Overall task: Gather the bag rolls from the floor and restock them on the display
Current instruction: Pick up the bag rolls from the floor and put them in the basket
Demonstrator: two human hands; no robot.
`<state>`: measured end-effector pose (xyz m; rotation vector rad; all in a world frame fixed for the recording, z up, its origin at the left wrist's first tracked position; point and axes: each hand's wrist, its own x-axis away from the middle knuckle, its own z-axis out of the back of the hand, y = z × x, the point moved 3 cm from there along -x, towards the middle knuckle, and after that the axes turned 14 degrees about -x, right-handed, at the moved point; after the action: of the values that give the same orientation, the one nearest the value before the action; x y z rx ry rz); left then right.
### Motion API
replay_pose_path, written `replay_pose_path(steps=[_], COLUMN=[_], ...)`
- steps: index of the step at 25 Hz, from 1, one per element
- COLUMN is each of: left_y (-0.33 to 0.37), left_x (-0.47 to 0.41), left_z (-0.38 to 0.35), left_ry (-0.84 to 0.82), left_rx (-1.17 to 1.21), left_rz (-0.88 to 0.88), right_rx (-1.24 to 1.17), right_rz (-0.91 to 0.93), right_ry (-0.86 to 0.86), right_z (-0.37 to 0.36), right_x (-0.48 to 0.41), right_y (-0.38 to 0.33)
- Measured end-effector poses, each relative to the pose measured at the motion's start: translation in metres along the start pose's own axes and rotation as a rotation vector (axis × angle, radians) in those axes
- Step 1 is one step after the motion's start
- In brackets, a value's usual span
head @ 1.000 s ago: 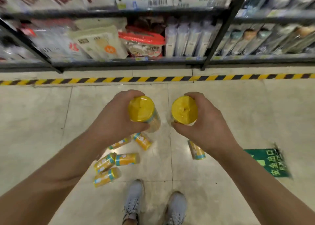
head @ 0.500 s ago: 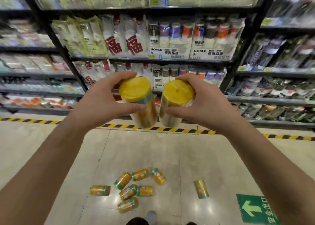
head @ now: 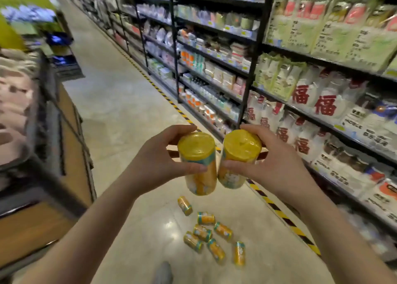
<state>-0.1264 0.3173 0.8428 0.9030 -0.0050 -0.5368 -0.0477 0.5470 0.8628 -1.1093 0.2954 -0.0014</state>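
Note:
My left hand grips one yellow bag roll, its round yellow end facing me. A second yellow bag roll is held in my right hand; the two rolls almost touch at chest height. Below them, several more yellow rolls with teal bands lie scattered on the beige tiled floor. A low display stand with a wooden side stands at my left.
Black shelving packed with goods runs along the right, edged by yellow-black floor tape. The aisle stretches away ahead. The toe of my shoe shows at the bottom edge.
My view has swung left, from facing the shelves to looking down the aisle. Both hands still hold their rolls side by side; the rolls on the floor have not moved.

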Motion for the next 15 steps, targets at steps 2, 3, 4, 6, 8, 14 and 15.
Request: replay_pose_path(steps=[2,3,4,6,8,14,15], left_y=[-0.025,-0.039,-0.053,-0.077,-0.097,-0.180,-0.188], left_x=[0.052,0.079,0.106,0.165,0.218,0.443,0.474], left_z=[0.051,0.077,0.102,0.154,0.198,0.339,0.354], left_ry=[0.123,0.184,0.244,0.356,0.434,0.757,0.794], left_rx=[-0.041,-0.069,-0.090,-0.094,-0.079,-0.163,-0.185], left_rz=[0.105,0.154,0.204,0.300,0.357,0.607,0.645], right_rx=[-0.038,-0.045,-0.057,-0.089,-0.119,-0.177,-0.191], right_rz=[0.053,0.087,0.121,0.168,0.205,0.377,0.401], right_ry=[-0.143,-0.209,-0.273,-0.389,-0.482,-0.842,-0.886], right_z=[-0.057,-0.088,-0.122,-0.191,-0.253,-0.504,-0.540], right_x=[-0.005,-0.006,-0.004,0.005,0.018,0.093,0.107], right_y=[-0.027,-0.043,-0.060,-0.093,-0.125,-0.245,-0.260])
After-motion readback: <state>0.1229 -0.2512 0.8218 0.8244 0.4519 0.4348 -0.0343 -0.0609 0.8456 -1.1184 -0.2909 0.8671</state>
